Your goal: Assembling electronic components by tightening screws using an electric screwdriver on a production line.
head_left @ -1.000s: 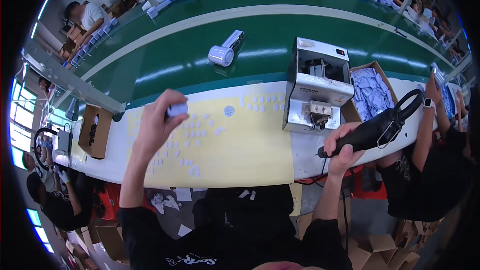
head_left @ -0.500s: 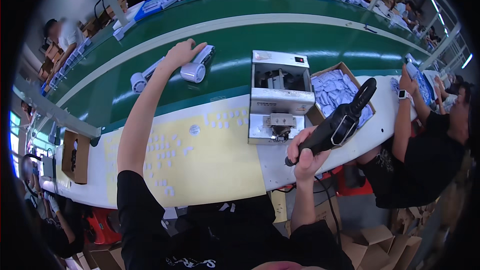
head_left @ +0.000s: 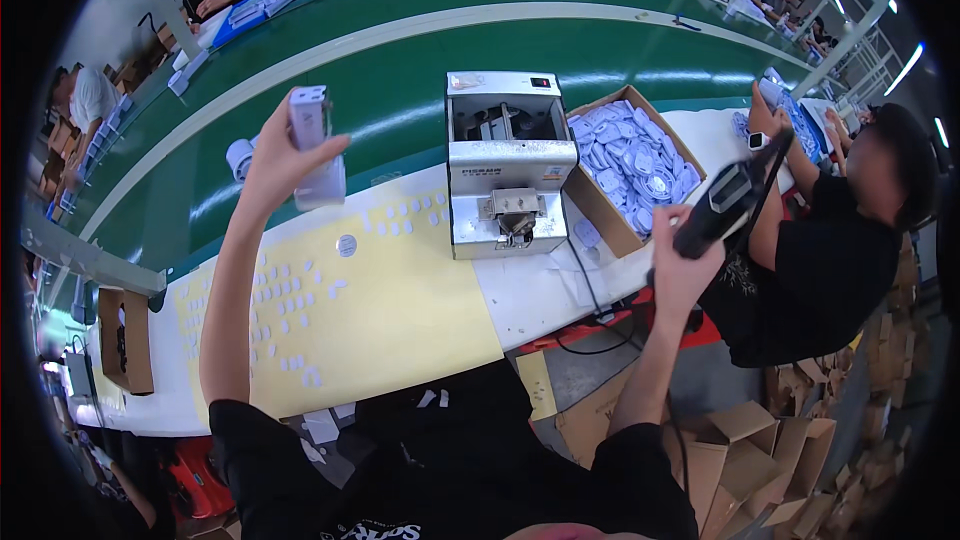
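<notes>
My left hand (head_left: 275, 165) grips a pale white handheld device (head_left: 320, 180) by its body, raised over the near edge of the green belt with one end up. A similar pale device (head_left: 240, 158) with a round head lies on the belt, partly hidden behind that hand. My right hand (head_left: 687, 265) is wrapped round a black corded hand tool (head_left: 722, 208), held up at the right beside a cardboard box (head_left: 601, 213) of pale plastic parts. Below my left hand, a yellow sheet (head_left: 410, 340) on the bench carries rows of small white pieces (head_left: 285, 290).
A metal benchtop machine (head_left: 510, 160) stands between my hands. A black cable (head_left: 590, 285) hangs over the bench edge. Close on the right sits a co-worker (head_left: 835, 270) in black. A small open box (head_left: 125, 340) is at the left, and cardboard cartons (head_left: 745, 450) lie below right.
My left hand has lifted one device off the belt and turned it upright. My right hand has moved right with the black tool, away from the machine. The whole view has shifted.
</notes>
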`<state>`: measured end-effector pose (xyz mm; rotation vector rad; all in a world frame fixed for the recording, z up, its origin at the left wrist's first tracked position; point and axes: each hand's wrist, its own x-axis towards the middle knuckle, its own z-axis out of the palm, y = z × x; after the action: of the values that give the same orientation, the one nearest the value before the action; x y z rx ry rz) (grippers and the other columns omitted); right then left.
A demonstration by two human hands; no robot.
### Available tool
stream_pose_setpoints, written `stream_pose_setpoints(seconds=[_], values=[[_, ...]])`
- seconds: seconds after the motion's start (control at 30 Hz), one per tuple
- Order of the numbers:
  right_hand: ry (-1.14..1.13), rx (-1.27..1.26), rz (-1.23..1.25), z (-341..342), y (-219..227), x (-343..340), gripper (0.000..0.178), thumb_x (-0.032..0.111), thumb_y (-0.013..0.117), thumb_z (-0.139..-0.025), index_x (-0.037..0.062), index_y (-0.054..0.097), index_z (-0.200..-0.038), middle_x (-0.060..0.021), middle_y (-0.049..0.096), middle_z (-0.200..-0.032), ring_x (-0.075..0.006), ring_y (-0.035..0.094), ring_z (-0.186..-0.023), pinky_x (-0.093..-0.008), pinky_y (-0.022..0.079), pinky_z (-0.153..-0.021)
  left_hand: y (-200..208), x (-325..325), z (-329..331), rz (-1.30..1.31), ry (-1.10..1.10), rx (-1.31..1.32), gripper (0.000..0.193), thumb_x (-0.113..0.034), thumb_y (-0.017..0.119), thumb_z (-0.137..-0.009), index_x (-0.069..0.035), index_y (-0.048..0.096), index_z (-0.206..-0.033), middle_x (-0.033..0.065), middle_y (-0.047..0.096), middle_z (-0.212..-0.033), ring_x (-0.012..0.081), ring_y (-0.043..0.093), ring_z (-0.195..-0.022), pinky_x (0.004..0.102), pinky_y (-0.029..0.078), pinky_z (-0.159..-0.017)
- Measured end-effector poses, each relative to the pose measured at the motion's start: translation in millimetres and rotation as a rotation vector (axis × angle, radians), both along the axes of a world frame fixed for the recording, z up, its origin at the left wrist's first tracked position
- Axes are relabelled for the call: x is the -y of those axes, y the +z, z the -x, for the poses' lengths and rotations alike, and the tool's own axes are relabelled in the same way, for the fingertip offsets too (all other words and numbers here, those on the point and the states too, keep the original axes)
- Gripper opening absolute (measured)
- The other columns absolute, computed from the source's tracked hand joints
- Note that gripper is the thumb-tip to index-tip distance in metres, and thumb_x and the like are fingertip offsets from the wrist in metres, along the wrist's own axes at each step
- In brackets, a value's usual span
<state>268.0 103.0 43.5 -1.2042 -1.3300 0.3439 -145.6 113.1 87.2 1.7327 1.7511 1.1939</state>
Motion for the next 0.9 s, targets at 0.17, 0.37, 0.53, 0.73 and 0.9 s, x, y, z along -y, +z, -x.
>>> stream_pose_setpoints(seconds=[0.17, 0.37, 0.53, 0.73, 0.9], values=[[-0.208, 0.459, 0.135, -45.6, 22.4, -34.5, 0.019, 0.013, 0.071, -0.074, 0.0009, 0.060, -0.082, -0.0078, 0.060, -0.065, -0.0197, 0.059, -0.056, -0.0311, 0.045, -0.056, 16.1, 93.0, -45.8, -0.183, -0.192, 0.200, 0.042, -0.009, 0.071, -0.072, -0.005, 0.047, -0.105, 0.0052, 0.055, -0.090, 0.0112, 0.053, -0.085, 0.0242, 0.044, -0.074], [-0.252, 0.723, 0.268, -55.6, 0.5, -56.4, 0.033, 0.021, 0.072, -0.070, -0.0017, 0.060, -0.090, -0.0214, 0.063, -0.074, -0.0415, 0.060, -0.073, -0.0406, 0.048, -0.063, -12.8, 151.5, -84.1, -0.114, -0.329, 0.545, 0.036, -0.017, 0.062, -0.082, -0.003, 0.044, -0.110, 0.0075, 0.055, -0.092, 0.0126, 0.052, -0.086, 0.0258, 0.043, -0.075], [-0.334, 0.766, 0.190, -42.9, 10.1, -52.6, 0.028, 0.018, 0.069, -0.074, -0.0025, 0.059, -0.090, -0.0192, 0.062, -0.070, -0.0336, 0.063, -0.064, -0.0371, 0.048, -0.061, -54.3, 143.8, -108.5, -0.149, -0.368, 0.618, 0.047, -0.034, 0.058, -0.085, -0.002, 0.039, -0.113, 0.0110, 0.055, -0.087, 0.0148, 0.053, -0.080, 0.0270, 0.043, -0.071], [0.123, 0.302, -0.204, 17.3, 24.6, 7.8, 0.011, -0.001, 0.064, -0.079, 0.0000, 0.054, -0.080, -0.0072, 0.063, -0.072, -0.0107, 0.058, -0.066, -0.0243, 0.046, -0.062, -66.3, 132.9, -127.2, -0.125, -0.465, 0.855, 0.042, -0.017, 0.056, -0.083, -0.002, 0.037, -0.118, 0.0079, 0.055, -0.095, 0.0143, 0.054, -0.085, 0.0273, 0.043, -0.078], [0.616, 0.301, -0.411, 84.0, 32.1, 61.2, 0.022, -0.006, 0.063, -0.076, 0.0068, 0.045, -0.079, -0.0139, 0.068, -0.085, -0.0132, 0.056, -0.054, -0.0229, 0.046, -0.053, -61.9, 129.9, -125.2, -0.104, -0.612, 0.890, 0.042, -0.009, 0.058, -0.080, -0.003, 0.037, -0.116, 0.0080, 0.055, -0.094, 0.0143, 0.054, -0.086, 0.0282, 0.044, -0.079]])
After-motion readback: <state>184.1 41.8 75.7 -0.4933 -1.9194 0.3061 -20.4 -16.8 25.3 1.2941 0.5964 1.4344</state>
